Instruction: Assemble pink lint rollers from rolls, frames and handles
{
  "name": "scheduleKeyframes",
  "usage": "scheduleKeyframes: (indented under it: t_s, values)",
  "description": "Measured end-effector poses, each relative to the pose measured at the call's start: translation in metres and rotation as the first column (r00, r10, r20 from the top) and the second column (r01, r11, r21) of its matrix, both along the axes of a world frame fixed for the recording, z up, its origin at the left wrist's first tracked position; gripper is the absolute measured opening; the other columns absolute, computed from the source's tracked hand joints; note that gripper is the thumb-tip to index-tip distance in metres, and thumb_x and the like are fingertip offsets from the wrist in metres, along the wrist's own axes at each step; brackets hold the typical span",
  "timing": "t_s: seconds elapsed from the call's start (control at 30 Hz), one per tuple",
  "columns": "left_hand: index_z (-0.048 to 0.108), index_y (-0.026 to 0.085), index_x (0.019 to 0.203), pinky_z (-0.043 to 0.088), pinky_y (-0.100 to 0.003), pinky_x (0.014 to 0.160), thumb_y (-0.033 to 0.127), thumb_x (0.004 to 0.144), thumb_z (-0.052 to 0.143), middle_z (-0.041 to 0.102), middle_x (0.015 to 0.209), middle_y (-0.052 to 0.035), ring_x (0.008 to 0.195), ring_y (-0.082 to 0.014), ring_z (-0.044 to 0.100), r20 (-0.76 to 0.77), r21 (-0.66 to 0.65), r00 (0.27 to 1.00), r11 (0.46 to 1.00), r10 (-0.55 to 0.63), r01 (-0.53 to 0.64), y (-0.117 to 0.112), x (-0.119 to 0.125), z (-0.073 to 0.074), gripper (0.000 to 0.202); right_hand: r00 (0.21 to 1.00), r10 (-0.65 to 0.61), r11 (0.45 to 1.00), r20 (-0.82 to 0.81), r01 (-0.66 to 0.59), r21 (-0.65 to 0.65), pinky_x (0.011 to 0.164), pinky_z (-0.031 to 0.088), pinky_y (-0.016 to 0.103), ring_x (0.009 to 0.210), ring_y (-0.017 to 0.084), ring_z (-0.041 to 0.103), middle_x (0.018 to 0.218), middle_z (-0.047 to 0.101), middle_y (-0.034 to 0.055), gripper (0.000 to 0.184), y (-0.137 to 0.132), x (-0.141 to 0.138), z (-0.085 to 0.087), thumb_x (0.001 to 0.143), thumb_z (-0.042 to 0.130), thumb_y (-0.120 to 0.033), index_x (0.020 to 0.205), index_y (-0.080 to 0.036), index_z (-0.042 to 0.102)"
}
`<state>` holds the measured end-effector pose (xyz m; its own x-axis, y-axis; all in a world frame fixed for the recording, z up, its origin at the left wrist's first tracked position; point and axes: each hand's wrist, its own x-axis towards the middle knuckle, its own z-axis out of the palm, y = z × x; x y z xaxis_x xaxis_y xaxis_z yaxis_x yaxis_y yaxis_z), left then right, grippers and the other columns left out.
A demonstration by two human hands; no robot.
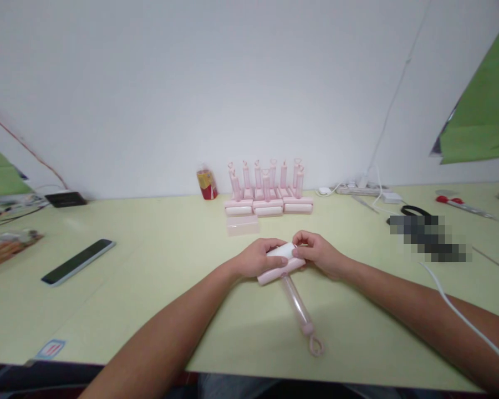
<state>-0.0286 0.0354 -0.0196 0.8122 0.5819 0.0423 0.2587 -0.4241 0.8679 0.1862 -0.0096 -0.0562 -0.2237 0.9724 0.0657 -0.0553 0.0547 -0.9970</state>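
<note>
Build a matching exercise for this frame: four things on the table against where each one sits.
Things:
1. lint roller
2. phone
3. red can
4. scissors

Places:
A. far right of the table
B. held in both hands, handle towards the person
C. flat on the left side
D. by the wall, left of the row of pink rollers

Pairs: 1-B, 2-C, 3-D, 4-A

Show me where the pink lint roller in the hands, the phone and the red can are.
lint roller (293,293): head view, on its clear handle.
phone (78,261): head view, middle of its dark screen.
red can (207,185): head view, on its side.
</note>
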Motion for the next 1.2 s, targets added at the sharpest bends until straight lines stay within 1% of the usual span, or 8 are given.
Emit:
scheduleKeyframes:
  t_s: [0.1,0.37,0.47,0.63,0.73,0.83,1.03,1.2]
  values:
    - [0.065,0.013,0.12,0.047,-0.029,0.083,0.037,0.08,0.068,0.069,0.111,-0.0069,0.096,-0.0227,0.062,-0.019,0.0,1.0,1.0,-0.001,0.001,0.005,-0.003,0.0,0.047,0.992,0.041,0.997,-0.116,-0.048,-0.065,0.045,0.045,0.022,0.05,0.01,0.051,0.063,0.054,-0.0068,0.034,0.001,-0.002,-0.002,0.068,0.08,-0.031,0.084,-0.02,0.052]
    - [0.065,0.016,0.122,0.048,-0.03,0.086,0.038,0.083,0.066,0.069,0.112,-0.006,0.098,-0.0223,0.063,-0.075,0.003,0.993,0.996,-0.09,0.091,0.006,-0.004,0.007,0.045,0.946,0.256,0.947,-0.201,-0.287,-0.144,0.041,0.043,0.016,0.047,0.006,0.05,0.064,0.055,-0.0073,0.039,0.013,0.012,-0.007,0.066,0.085,-0.025,0.084,-0.018,0.051]
    - [0.067,0.017,0.12,0.048,-0.029,0.082,0.039,0.082,0.066,0.07,0.109,-0.0063,0.094,-0.0219,0.063,-0.051,-0.015,0.992,0.994,-0.113,0.112,0.006,-0.003,0.011,0.044,0.928,0.287,0.932,-0.237,-0.328,-0.154,0.042,0.047,0.017,0.049,0.007,0.052,0.065,0.055,-0.0077,0.039,0.015,0.012,-0.006,0.065,0.084,-0.022,0.082,-0.019,0.049]
    - [0.068,0.015,0.119,0.048,-0.026,0.071,0.042,0.081,0.067,0.07,0.105,-0.008,0.085,-0.0202,0.063,0.001,-0.132,0.991,0.982,-0.134,0.133,0.009,-0.004,0.01,0.046,0.921,0.293,0.925,-0.258,-0.341,-0.168,0.048,0.054,0.022,0.055,0.009,0.056,0.068,0.055,-0.0071,0.041,0.013,0.01,-0.004,0.062,0.084,-0.02,0.08,-0.019,0.047]
    - [0.069,0.013,0.119,0.049,-0.027,0.07,0.043,0.08,0.068,0.07,0.106,-0.0098,0.086,-0.0215,0.063,0.063,-0.147,0.994,0.985,-0.087,0.095,0.01,-0.003,0.005,0.049,0.936,0.253,0.942,-0.243,-0.296,-0.158,0.049,0.055,0.025,0.055,0.009,0.057,0.069,0.054,-0.0068,0.039,0.012,0.008,-0.005,0.064,0.08,-0.02,0.081,-0.02,0.046]
    - [0.069,0.012,0.117,0.05,-0.03,0.076,0.045,0.08,0.068,0.07,0.107,-0.0101,0.089,-0.0228,0.063,0.14,-0.112,0.99,0.993,-0.023,0.039,0.009,-0.002,0.001,0.05,0.967,0.177,0.971,-0.184,-0.202,-0.128,0.048,0.054,0.026,0.054,0.01,0.055,0.068,0.053,-0.0065,0.034,0.011,0.006,-0.005,0.065,0.075,-0.021,0.08,-0.021,0.045]
    - [0.069,0.012,0.113,0.047,-0.03,0.083,0.043,0.083,0.067,0.069,0.104,-0.0083,0.092,-0.0226,0.061,0.196,0.001,0.979,0.998,0.057,-0.058,0.007,0.003,-0.006,0.044,0.995,0.06,0.995,-0.077,-0.065,-0.075,0.037,0.043,0.021,0.044,0.009,0.045,0.061,0.047,-0.0081,0.023,0.012,-0.002,-0.005,0.064,0.061,-0.019,0.078,-0.022,0.043]
    - [0.06,0.014,0.127,0.046,-0.026,0.061,0.048,0.083,0.062,0.067,0.09,-0.0054,0.063,-0.0147,0.056,0.245,-0.085,0.932,0.964,0.265,-0.252,0.016,0.011,-0.016,0.056,0.989,-0.105,0.994,0.105,0.101,0.044,0.036,0.03,0.02,0.039,0.009,0.036,0.051,0.042,-0.0084,0.014,0.014,-0.002,-0.014,0.06,0.05,-0.016,0.068,-0.022,0.041]
